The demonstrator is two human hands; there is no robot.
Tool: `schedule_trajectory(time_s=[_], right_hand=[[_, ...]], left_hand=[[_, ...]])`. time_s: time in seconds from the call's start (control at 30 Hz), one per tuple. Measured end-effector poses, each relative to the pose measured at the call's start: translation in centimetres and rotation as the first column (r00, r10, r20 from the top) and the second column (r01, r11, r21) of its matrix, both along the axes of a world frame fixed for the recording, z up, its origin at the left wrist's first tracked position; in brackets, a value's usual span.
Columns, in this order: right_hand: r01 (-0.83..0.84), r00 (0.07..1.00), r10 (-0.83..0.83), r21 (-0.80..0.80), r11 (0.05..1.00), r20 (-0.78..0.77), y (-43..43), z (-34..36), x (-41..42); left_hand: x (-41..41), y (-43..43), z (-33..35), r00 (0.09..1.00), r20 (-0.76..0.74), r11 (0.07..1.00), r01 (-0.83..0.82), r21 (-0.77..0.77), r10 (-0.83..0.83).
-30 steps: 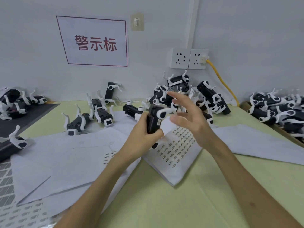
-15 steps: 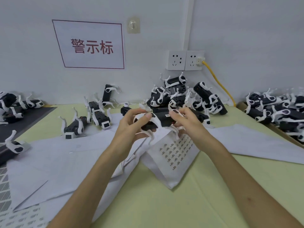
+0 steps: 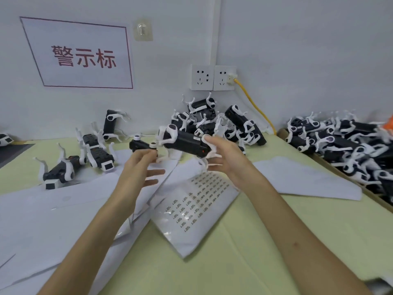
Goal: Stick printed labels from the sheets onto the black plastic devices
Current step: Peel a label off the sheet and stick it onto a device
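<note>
Midair, clamped in the right hand (image 3: 225,158): one black device (image 3: 185,142), lying near level, thumb on top of its near end, the other fingers curled below among its white legs. At 9 o'clock of that hand, the left hand (image 3: 139,169), thumb and forefinger brought together just under the device's white-capped far end, remaining fingers loose and spread; cannot tell whether anything sits in that pinch. Directly below both, at 6 o'clock, a label sheet (image 3: 197,207) with rows of small printed labels, flat on the pale green table (image 3: 244,269). Blank white sheets (image 3: 53,211) overlapping toward 8 o'clock. Farther out at 9 o'clock, loose devices (image 3: 96,152) on the table, white legs up. At 12 o'clock, a heap of devices (image 3: 212,124) against the wall, under a double socket (image 3: 212,77) with a yellow cable (image 3: 253,103). At 3 o'clock, a tray (image 3: 319,158) piled with more.
</note>
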State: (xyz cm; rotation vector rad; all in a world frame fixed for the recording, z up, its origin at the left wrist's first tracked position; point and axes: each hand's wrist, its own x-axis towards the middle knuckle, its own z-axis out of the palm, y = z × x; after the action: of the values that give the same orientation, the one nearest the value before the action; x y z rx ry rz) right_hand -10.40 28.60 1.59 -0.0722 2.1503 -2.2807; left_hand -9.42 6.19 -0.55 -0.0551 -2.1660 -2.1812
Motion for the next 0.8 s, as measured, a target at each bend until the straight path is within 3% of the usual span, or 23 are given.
schedule_trajectory(time_s=[0.07,0.2,0.3,0.4,0.47,0.53,0.6,0.8], right_hand=[[0.061,0.997,-0.057,-0.106,0.992,0.045,1.0,0.4,-0.2],[0.221,0.975,-0.204,-0.376,0.9,0.085,4.4,2.0,-1.1],[0.318,0.93,-0.361,-0.621,0.716,0.06,9.8,4.7,-3.2],[0.252,0.884,-0.467,-0.801,0.543,-0.038,16.4,8.0,-5.6],[0.392,0.857,-0.515,-0.654,0.647,0.005,19.4,8.5,-7.0],[0.566,0.822,-0.559,-0.255,0.784,0.105,20.1,7.4,-7.6],[0.553,0.826,-0.547,-0.007,0.833,0.133,19.0,5.4,-7.6],[0.288,0.955,-0.295,0.198,0.937,0.008,10.8,1.5,-5.8]], left_hand=[[-0.1,0.4,-0.6,0.995,0.059,0.984,0.088,-0.153,-0.08],[0.0,1.2,-1.6,0.987,0.07,0.958,0.159,-0.238,-0.147],[0.0,1.3,-2.0,0.986,0.04,0.952,0.166,-0.258,-0.161],[0.0,1.5,-2.0,0.985,0.023,0.948,0.169,-0.271,-0.17],[0.2,1.7,-1.9,0.984,0.018,0.939,0.177,-0.295,-0.179],[0.4,1.8,-1.8,0.981,0.016,0.929,0.186,-0.319,-0.191],[0.4,1.8,-1.7,0.981,0.011,0.922,0.186,-0.34,-0.194],[0.6,1.9,-1.6,0.978,-0.02,0.893,0.179,-0.413,-0.205]])
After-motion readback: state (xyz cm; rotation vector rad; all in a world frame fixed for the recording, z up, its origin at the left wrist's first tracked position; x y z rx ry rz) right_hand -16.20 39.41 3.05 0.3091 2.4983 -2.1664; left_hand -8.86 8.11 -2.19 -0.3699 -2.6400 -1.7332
